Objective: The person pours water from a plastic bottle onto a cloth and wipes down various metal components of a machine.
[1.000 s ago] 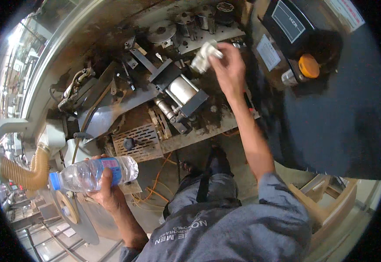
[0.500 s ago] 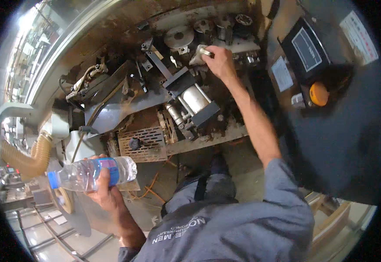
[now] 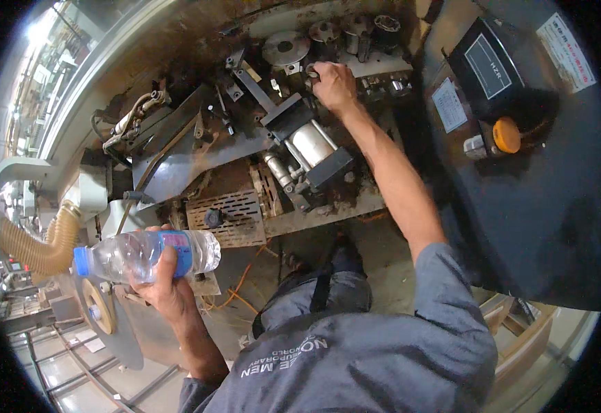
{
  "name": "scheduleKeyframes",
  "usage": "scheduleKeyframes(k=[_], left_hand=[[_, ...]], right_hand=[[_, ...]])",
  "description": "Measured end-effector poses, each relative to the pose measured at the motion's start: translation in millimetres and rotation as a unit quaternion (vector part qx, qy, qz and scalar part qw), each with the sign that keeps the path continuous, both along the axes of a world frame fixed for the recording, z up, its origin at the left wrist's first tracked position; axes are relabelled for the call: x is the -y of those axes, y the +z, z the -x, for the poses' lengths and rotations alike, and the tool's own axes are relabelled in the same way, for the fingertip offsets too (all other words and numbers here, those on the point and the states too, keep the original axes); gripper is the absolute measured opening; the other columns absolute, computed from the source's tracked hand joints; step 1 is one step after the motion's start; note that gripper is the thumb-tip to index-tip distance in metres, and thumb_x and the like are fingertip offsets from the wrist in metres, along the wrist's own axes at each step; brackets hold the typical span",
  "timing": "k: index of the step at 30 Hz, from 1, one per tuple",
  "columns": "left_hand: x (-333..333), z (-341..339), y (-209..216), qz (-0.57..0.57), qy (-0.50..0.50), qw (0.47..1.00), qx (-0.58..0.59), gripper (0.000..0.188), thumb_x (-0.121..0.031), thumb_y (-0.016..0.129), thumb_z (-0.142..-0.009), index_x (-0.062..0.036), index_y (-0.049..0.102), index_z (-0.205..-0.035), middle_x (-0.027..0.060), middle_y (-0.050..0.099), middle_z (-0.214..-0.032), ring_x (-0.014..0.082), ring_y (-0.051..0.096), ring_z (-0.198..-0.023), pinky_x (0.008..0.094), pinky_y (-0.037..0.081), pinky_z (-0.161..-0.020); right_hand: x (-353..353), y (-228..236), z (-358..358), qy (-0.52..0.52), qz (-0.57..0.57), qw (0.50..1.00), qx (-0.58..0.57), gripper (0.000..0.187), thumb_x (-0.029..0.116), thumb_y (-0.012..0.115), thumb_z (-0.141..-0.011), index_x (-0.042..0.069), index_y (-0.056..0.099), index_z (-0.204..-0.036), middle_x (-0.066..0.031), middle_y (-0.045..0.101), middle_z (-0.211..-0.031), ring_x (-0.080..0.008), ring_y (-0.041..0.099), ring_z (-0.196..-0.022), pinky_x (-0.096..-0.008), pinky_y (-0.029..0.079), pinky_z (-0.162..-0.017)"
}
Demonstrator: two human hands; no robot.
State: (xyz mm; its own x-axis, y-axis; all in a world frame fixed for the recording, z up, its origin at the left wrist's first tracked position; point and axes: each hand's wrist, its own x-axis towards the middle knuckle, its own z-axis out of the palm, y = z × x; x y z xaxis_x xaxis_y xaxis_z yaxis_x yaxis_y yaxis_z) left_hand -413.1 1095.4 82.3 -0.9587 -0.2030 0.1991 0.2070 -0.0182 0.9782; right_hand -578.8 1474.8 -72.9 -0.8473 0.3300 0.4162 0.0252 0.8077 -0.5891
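My left hand (image 3: pixel 166 286) is wrapped around a clear plastic bottle (image 3: pixel 130 260) with a blue cap and a blue-and-pink label. The bottle lies nearly level, its cap toward the left. Over the far part of a grimy machine, my right hand (image 3: pixel 335 86) is closed, fingers bent down beside a round metal disc (image 3: pixel 286 48). A pale, crumpled cloth showed in those fingers a moment ago; now the hand mostly hides it. Just nearer than this hand sits a silver pneumatic cylinder (image 3: pixel 312 145) with dark end blocks.
A slotted metal plate (image 3: pixel 235 219) with a black knob forms the machine's near side. A ribbed tan hose (image 3: pixel 42 241) curves at the left. At the right, a black box (image 3: pixel 489 65) and an orange knob (image 3: pixel 507 135) stand out from a dark panel (image 3: pixel 520 227).
My right hand has shifted slightly left and farther away, and its fingers now cover the pale cloth. The bottle in my left hand has risen a little in view.
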Motion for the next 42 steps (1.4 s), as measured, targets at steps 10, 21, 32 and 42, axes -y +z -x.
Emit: scheduleKeyframes(k=[10, 21, 32, 42], left_hand=[[14.3, -4.4, 1.8, -0.036, -0.010, 0.998, -0.042, 0.061, 0.007, 0.068, -0.077, 0.0005, 0.043, -0.132, 0.0196, 0.058, -0.116, 0.0322, 0.059, -0.107, 0.0457, 0.047, -0.096], [18.2, 6.4, 1.8, -0.068, -0.024, 0.996, -0.044, 0.062, 0.008, 0.069, -0.076, 0.0007, 0.043, -0.132, 0.0197, 0.057, -0.116, 0.0317, 0.059, -0.108, 0.0461, 0.047, -0.096], [23.0, 25.0, 2.4, -0.096, -0.064, 0.992, -0.049, 0.064, 0.009, 0.069, -0.077, 0.0002, 0.041, -0.134, 0.0192, 0.057, -0.117, 0.0321, 0.058, -0.109, 0.0464, 0.046, -0.097], [49.4, 40.1, -14.5, -0.056, -0.034, 0.996, -0.065, 0.059, 0.006, 0.067, -0.080, 0.0011, 0.045, -0.134, 0.0169, 0.058, -0.124, 0.0264, 0.058, -0.111, 0.0403, 0.048, -0.097]], right_hand=[[15.1, 19.0, -2.2, -0.116, 0.029, 0.992, 0.042, 0.018, 0.008, 0.064, -0.070, 0.004, 0.071, -0.086, -0.0214, 0.069, -0.088, -0.0410, 0.066, -0.084, -0.0472, 0.052, -0.079], [10.7, 17.0, 7.2, -0.140, 0.029, 0.988, 0.059, 0.015, 0.009, 0.065, -0.068, 0.002, 0.069, -0.081, -0.0241, 0.068, -0.088, -0.0417, 0.065, -0.085, -0.0465, 0.052, -0.079], [12.8, 15.8, 11.5, -0.161, 0.066, 0.980, 0.099, 0.015, 0.010, 0.065, -0.069, 0.001, 0.070, -0.080, -0.0245, 0.068, -0.085, -0.0423, 0.065, -0.084, -0.0473, 0.052, -0.075], [2.9, -6.0, 23.3, -0.224, 0.037, 0.974, 0.026, 0.014, 0.005, 0.059, -0.068, -0.002, 0.068, -0.075, -0.0292, 0.065, -0.083, -0.0413, 0.066, -0.082, -0.0495, 0.050, -0.073]])
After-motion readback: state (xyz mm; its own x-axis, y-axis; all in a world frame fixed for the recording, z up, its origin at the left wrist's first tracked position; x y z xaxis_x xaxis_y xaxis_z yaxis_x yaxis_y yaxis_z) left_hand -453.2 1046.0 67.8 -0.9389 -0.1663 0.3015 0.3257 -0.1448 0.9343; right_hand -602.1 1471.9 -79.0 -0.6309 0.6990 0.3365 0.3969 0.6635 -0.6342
